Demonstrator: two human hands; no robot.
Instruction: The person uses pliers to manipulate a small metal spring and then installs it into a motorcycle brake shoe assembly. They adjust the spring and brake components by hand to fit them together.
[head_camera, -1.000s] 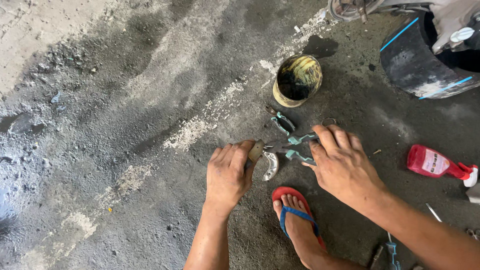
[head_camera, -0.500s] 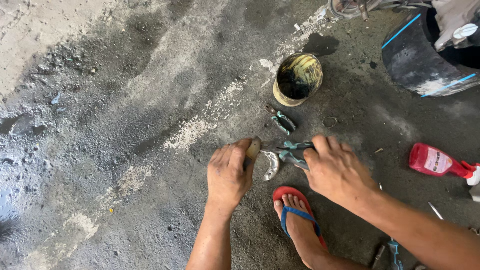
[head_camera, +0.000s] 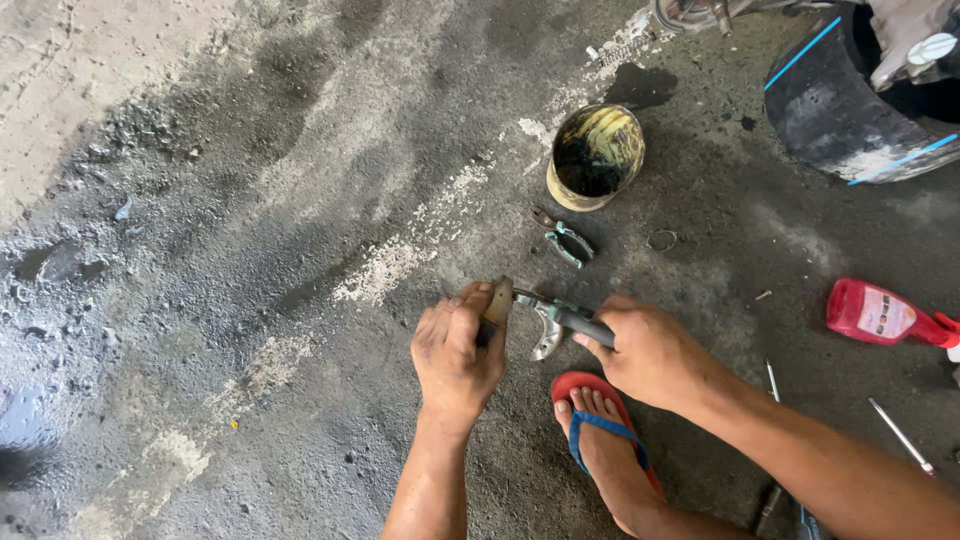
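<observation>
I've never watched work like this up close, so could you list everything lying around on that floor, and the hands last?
Round dirty yellow tin with black inside: one, upper middle of the floor.
Small pliers with teal handles: one, lying just below the tin.
Thin metal ring: one, grey, right of those pliers.
Red plastic bottle: one, lying at the right edge.
Black tyre with blue stripes: one, top right corner.
Thin metal rods: two, grey, lower right.
Curved shiny metal piece: one, between the hands.
Red and blue flip-flop: one, on a foot, bottom middle.
Stained concrete floor: grey, everywhere.
Left hand: grips a small brownish part.
Right hand: holds a dark-handled tool.
</observation>
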